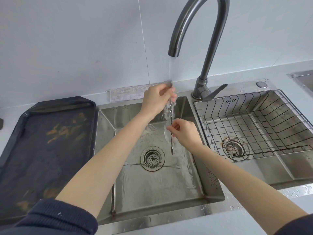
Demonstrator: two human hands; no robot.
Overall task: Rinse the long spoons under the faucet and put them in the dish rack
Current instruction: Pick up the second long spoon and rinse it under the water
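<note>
Under the running faucet [199, 29], we pinch one long spoon [171, 126] upright, left hand [155, 100] high, right hand [183, 132] midway; dish rack [254, 122] lies right.

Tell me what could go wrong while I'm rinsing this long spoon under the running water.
1. The long spoon is wet and pinched only by fingertips of the left hand and right hand; it could slip into the sink.
2. A second long spoon lies across the drain strainer and is easy to overlook.
3. The dish rack has wide wire gaps; a thin spoon may fall through.
</note>
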